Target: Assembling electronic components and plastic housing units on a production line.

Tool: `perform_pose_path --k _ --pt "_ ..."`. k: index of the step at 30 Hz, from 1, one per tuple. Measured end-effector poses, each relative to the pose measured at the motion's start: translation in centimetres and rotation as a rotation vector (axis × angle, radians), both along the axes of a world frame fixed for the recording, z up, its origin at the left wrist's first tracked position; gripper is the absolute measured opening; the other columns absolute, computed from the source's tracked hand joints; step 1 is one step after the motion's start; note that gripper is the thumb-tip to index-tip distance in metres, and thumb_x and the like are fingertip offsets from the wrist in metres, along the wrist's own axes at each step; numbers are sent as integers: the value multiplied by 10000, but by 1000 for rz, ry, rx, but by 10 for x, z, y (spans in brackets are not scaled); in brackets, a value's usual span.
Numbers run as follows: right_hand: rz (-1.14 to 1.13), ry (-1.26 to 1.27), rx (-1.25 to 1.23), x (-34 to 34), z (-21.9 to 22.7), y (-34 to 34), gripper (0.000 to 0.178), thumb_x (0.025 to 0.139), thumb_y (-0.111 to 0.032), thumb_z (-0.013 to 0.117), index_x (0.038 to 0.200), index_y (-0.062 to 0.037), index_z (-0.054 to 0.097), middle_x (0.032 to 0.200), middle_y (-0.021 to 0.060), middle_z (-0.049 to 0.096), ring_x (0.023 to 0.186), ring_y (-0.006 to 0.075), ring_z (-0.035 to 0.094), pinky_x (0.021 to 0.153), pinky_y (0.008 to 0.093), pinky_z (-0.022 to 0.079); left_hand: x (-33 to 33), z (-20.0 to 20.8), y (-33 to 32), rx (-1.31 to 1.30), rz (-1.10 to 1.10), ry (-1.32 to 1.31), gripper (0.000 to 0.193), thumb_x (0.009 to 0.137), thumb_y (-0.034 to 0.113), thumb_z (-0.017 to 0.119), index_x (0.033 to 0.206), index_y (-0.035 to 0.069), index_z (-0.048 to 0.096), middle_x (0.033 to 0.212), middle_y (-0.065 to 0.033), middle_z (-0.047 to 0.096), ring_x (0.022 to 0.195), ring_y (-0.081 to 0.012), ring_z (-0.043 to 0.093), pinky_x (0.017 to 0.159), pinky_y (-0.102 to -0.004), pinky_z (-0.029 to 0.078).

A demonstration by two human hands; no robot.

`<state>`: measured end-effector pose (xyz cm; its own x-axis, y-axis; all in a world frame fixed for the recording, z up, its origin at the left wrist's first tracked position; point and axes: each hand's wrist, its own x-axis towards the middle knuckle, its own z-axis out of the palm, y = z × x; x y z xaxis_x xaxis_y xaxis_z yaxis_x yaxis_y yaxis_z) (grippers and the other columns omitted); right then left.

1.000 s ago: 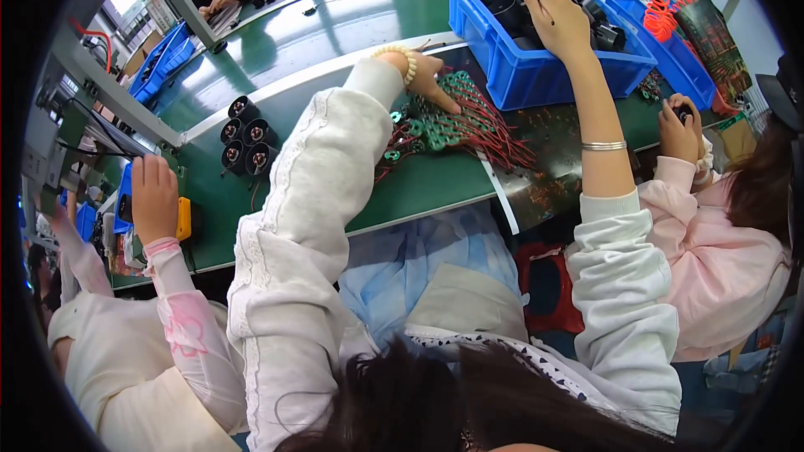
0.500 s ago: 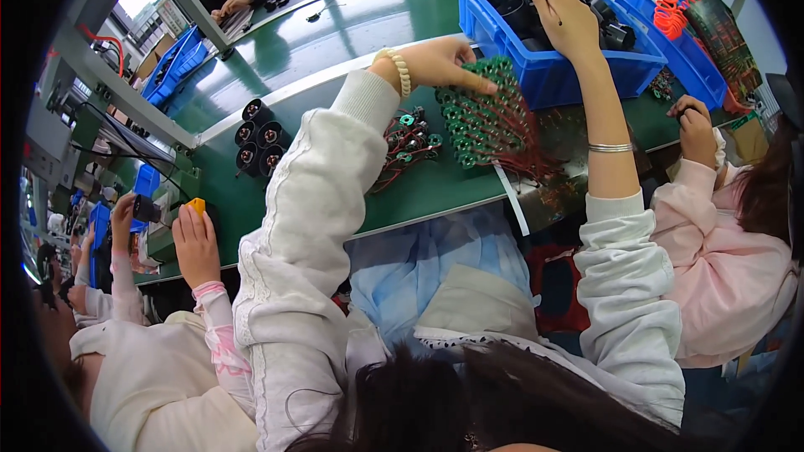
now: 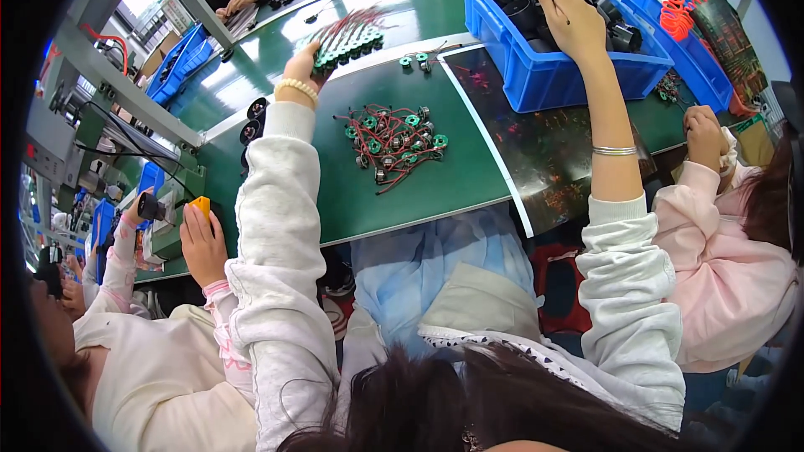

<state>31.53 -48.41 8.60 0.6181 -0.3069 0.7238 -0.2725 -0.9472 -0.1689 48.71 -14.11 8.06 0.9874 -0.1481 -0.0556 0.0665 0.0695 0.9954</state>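
Observation:
My left hand [image 3: 306, 67] grips the edge of a panel of round green circuit boards [image 3: 350, 43] with many thin red wires, held above the far side of the green bench. Below and right of it lies a heap of small metal motors [image 3: 389, 146] with green round boards and red wires. My right hand [image 3: 574, 21] reaches over the blue bin [image 3: 544, 84], its fingers bent down among black plastic parts [image 3: 523, 12]. What those fingers hold is hidden. Several black cylindrical housings [image 3: 251, 130] stand beside my left sleeve, partly covered by it.
A dark printed sheet [image 3: 544, 151] with a white edge lies on the bench. Two small boards [image 3: 414, 61] lie by the far ledge. Co-workers sit on both sides; the left one's hand [image 3: 203, 243] touches a yellow block [image 3: 199, 208]. A coiled red hose [image 3: 675, 12] hangs right.
My left hand has carried the circuit board panel from beside the bin leftward and away from me, uncovering the motor heap and the printed sheet. My right hand stays at the bin.

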Motion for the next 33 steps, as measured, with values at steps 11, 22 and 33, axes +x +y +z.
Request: perform_pose_path --k 11,22,33 --pt "22 29 16 -2 2 3 515 1011 -598 276 1305 -246 510 918 106 683 792 317 675 687 383 519 34 -48 19 431 -12 -140 489 856 297 678 1184 -54 588 1090 -213 650 938 -276 641 832 -350 534" --pt "28 46 5 0 3 0 535 1000 -633 266 1329 -274 488 876 102 700 753 296 687 661 369 518 86 -100 45 895 -50 -260 596 814 378 660 1245 -28 596 1176 -255 620 1069 -324 598 941 -395 474" --pt "55 3 -36 0 1 -8 536 989 -641 313 1342 -275 484 766 73 688 647 241 674 557 298 483 -71 7 33 605 90 -747 661 842 435 662 1353 38 529 1376 -242 450 1263 -388 433 1053 -447 368"
